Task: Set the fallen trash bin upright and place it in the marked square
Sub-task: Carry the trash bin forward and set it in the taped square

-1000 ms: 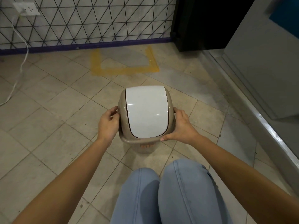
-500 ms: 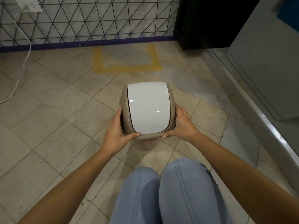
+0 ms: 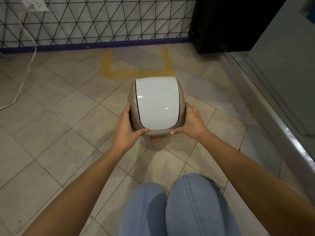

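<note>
Head view: the trash bin stands upright at the centre of the frame, seen from above. Its body is beige; a white domed swing lid covers most of the top. An orange label is partly visible on the bin's near side, below the lid collar; its text cannot be read. Whether the base touches the floor cannot be determined from this angle.

The left hand grasps the left side of the lid collar, with the thumb laid along the near rim. The right hand grasps the right side of the collar, thumb likewise pressed against the near rim. Both forearms extend from the lower corners of the frame toward the bin.

The marked square is a yellow outline painted on the floor in the upper centre of the frame, against the base of the wall. Its left, right and near edges are visible. The bin's far edge overlaps the near yellow line in the picture; the bin sits mostly on the near side of the outline.

The floor consists of beige tiles laid diagonally. The wall across the top of the frame carries a black triangular grid pattern and a purple skirting strip. A white socket is mounted at the upper left, with a white cable running down to the floor. A dark cabinet occupies the upper right. Two knees in blue jeans fill the lower centre.
</note>
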Available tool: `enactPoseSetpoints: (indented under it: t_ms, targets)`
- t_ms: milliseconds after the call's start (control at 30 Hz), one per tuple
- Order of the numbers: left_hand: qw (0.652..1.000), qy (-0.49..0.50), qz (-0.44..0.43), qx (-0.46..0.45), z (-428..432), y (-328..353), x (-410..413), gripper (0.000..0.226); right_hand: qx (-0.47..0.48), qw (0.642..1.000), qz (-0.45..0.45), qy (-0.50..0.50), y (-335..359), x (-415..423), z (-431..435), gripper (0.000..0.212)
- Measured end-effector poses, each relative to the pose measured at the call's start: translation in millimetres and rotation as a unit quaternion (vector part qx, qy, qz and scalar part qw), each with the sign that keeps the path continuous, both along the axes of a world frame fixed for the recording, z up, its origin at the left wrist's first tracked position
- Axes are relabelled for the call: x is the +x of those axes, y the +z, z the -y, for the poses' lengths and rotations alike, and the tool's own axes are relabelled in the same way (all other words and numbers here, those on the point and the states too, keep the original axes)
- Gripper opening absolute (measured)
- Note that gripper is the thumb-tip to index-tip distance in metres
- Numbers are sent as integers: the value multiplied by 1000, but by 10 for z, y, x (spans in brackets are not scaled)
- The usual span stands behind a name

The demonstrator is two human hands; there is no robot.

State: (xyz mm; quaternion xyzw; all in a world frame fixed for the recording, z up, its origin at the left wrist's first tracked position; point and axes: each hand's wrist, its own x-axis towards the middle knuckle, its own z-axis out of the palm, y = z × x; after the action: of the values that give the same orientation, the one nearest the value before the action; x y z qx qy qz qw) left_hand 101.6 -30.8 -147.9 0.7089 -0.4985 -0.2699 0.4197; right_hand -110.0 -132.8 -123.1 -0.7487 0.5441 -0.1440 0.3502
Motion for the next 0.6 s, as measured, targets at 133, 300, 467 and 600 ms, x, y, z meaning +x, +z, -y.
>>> enactPoseSetpoints:
  t_ms: [133,300,467,600]
  targets:
    - [1000,17,-14,0,139,6,10,111,-5,1000,0,-4,3,52,161,121]
    - [1000,22,-16,8,327,37,64,110,-13,1000,8,-2,-10,114,336,119]
    - [999,35,-16,15,487,55,90,109,-13,1000,18,0,-27,165,521,116]
    - [999,37,0,26,607,76,105,109,-12,1000,26,-3,-30,204,627,117]
